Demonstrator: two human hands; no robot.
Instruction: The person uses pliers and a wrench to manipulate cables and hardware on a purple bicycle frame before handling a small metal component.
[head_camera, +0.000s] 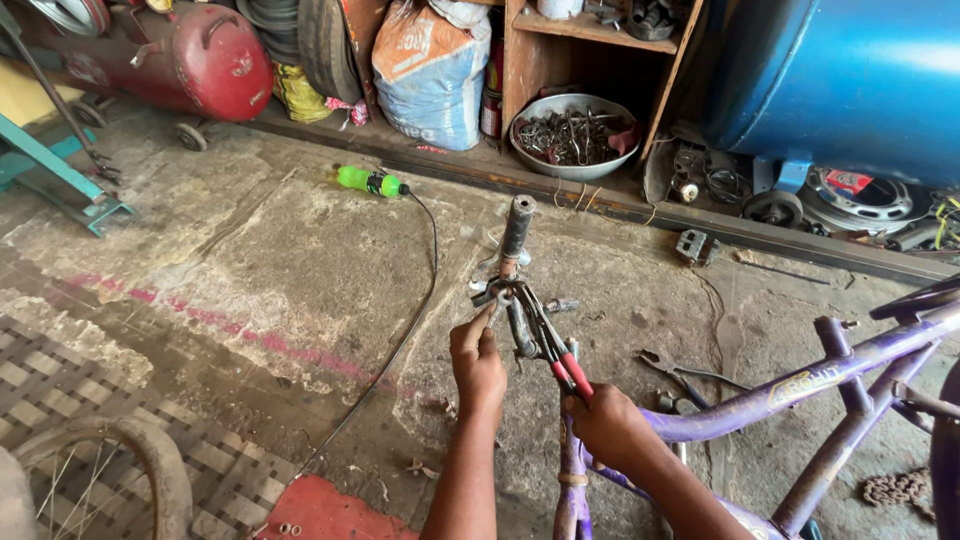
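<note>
Metal bowl (574, 135) on the low shelf is full of scrap hardware, with a blue-and-orange sack (432, 70) beside it. Right hand (607, 422) grips red-handled pliers (548, 340); left hand (478, 364) pinches the handlebar stem (514, 240).

A rough concrete floor (250, 250) carries everything, cracked and stained, with a faded pink streak across it. A green bottle (368, 181) lies on its side on the floor. From the bottle's cap a thin black cable (415, 310) runs away along the concrete toward a red patch (325, 512). Well to the right of the bottle lies a small metal block (697, 246), and lower down from that a pair of pliers (672, 372). Far right of the bottle, a rusty chain (897, 488) sits in a heap. Below and left of the bottle, a patterned mat (70, 400) covers the floor, with an old tyre (130, 450) resting on it.
</note>
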